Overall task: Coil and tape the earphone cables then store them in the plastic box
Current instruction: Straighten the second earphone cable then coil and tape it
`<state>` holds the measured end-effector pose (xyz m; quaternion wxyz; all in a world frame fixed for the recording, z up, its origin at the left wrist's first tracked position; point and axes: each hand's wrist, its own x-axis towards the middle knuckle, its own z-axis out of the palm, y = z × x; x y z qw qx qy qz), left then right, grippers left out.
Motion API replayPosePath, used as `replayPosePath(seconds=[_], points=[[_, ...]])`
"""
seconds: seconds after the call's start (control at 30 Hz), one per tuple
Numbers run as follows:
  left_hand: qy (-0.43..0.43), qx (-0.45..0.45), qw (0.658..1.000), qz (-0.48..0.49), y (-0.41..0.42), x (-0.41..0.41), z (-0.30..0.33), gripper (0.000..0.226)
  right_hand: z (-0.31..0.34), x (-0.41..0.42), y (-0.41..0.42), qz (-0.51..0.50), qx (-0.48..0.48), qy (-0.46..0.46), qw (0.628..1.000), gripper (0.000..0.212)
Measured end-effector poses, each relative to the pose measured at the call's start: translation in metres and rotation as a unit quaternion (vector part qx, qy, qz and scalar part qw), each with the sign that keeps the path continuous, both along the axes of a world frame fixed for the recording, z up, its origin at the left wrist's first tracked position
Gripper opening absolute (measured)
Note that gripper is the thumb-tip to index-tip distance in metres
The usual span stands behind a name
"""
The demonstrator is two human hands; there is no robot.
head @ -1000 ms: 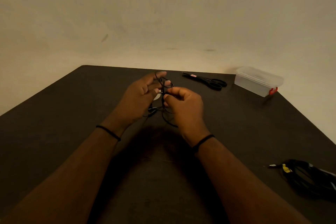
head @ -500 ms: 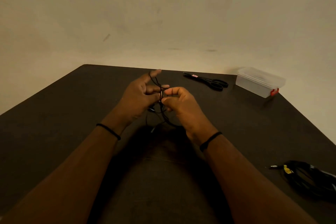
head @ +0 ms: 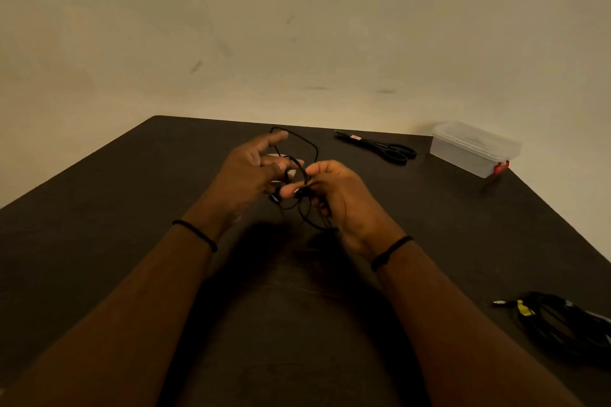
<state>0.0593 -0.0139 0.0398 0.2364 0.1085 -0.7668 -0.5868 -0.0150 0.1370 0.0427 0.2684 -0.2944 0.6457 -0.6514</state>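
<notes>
Right, the dark table (head: 99,241) fills the lower half of the view, running back to a plain pale wall (head: 297,26), and both forearms reach in over it from the near edge, each wrist carrying a thin black band. Out on the far right corner sits the plastic box (head: 473,149), translucent, lid on, a red clasp showing at its near end, well apart from the hands. Down at the right edge of the table lies a bundle of black cables (head: 568,327) with a yellow tag near its plug end, partly cut off by the frame. Between the hands and the box, a pair of black scissors (head: 383,148) lies flat, blades pointing left. Now to the middle: the left hand (head: 246,178) is raised above the table with fingers spread and partly open, and the earphone cable (head: 309,146) loops over the tip of its forefinger and back around its other fingers. The right hand (head: 340,198) is just beside it, thumb and forefinger pinched shut on the same cable where the strands gather, the other fingers curled in. Loose black strands hang below both hands toward the tabletop; whether they touch it is hard to tell in this dim light. A small earbud shows dark just under the left hand's fingers.
</notes>
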Motion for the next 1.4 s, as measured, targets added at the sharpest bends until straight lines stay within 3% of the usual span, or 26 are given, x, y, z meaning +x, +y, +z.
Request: replayPosePath(seconds=[0.13,0.23,0.3,0.4,0.5,0.6,0.67,0.8,0.93,1.03,1.17,1.23,1.3,1.4], points=[[-0.022,-0.032,0.999,-0.012,0.001,-0.001,-0.001,0.053,0.003,-0.003,0.001,0.007,-0.08,-0.089,0.993,0.033],[-0.009,-0.065,0.998,-0.02,0.007,-0.001,0.0,0.06,0.005,-0.007,0.008,0.077,-0.119,-0.141,0.98,0.017],[0.007,-0.071,0.997,-0.018,0.006,-0.002,-0.001,0.058,0.004,-0.008,0.01,0.098,-0.114,-0.103,0.983,0.006],[0.012,-0.106,0.994,0.029,0.001,-0.004,-0.004,0.06,0.001,-0.009,0.009,0.119,-0.091,-0.047,0.988,0.03],[0.035,-0.117,0.988,0.093,-0.002,-0.005,-0.005,0.059,-0.001,-0.011,0.007,0.077,-0.048,0.018,0.996,0.033],[0.057,-0.081,0.982,0.161,-0.007,-0.007,-0.003,0.057,-0.005,-0.012,0.005,-0.042,0.074,0.242,0.966,0.028],[0.066,-0.055,0.977,0.195,-0.01,-0.008,-0.001,0.057,-0.008,-0.01,0.002,-0.105,0.085,0.334,0.933,0.025],[0.094,-0.011,0.969,0.229,-0.017,-0.007,0.0,0.054,-0.009,-0.006,-0.001,-0.171,-0.019,0.34,0.925,0.019],[0.117,0.064,0.968,0.215,-0.02,-0.004,0.001,0.054,-0.013,-0.007,0.0,-0.162,0.046,0.347,0.923,0.003],[0.129,0.089,0.969,0.191,-0.018,-0.003,0.002,0.054,-0.018,-0.002,-0.003,-0.119,0.092,0.319,0.936,0.01],[0.132,0.088,0.971,0.177,-0.016,-0.005,0.002,0.055,-0.012,0.004,-0.003,-0.233,0.089,0.402,0.881,0.013],[0.138,0.082,0.972,0.173,-0.015,-0.004,0.002,0.054,-0.008,0.006,-0.003,-0.244,0.104,0.434,0.861,0.015],[0.15,0.078,0.971,0.17,-0.015,-0.003,0.003,0.05,-0.006,0.006,-0.002,-0.224,0.147,0.419,0.867,0.016],[0.192,0.086,0.965,0.154,-0.016,-0.001,0.006,0.048,-0.005,0.0,-0.002,-0.137,0.182,0.355,0.907,0.018]])
